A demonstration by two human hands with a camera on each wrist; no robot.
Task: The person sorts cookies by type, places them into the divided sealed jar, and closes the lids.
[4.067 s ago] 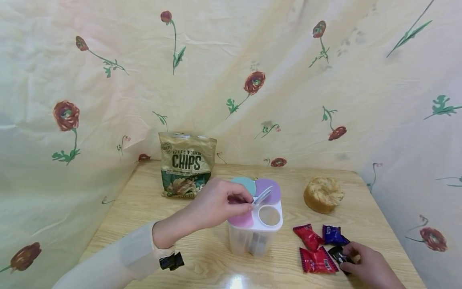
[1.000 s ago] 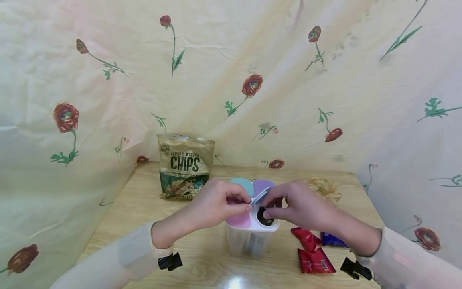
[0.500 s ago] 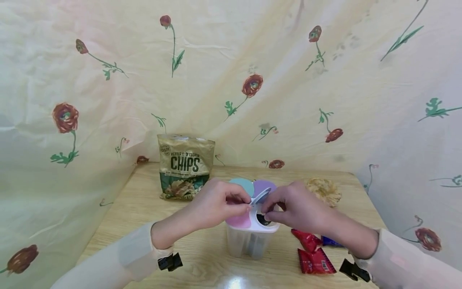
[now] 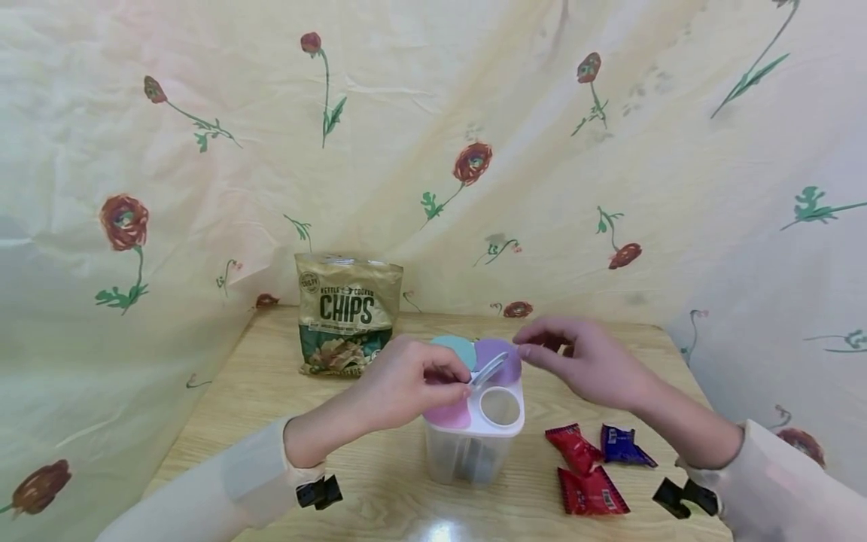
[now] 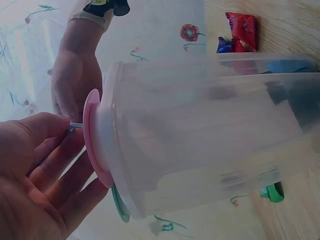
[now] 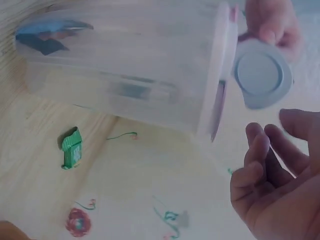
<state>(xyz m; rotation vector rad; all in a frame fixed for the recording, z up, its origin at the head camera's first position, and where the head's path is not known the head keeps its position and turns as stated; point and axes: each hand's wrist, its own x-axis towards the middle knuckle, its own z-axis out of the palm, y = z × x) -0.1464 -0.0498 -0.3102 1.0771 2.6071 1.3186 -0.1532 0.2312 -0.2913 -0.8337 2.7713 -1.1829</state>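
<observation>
A clear four-compartment container stands mid-tabletop. Its grey flap lid is pinched up by the left hand; the right hand hovers above, fingers loosely open and empty. The flap is best kept fully raised so wrapped candies drop cleanly. "KETTLE COOKED CHIPS" is read on the bag.

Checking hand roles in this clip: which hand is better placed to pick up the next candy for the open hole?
Probably the right hand: it is empty and nearer the candies. The left hand pinches the flap open over the container.
</observation>
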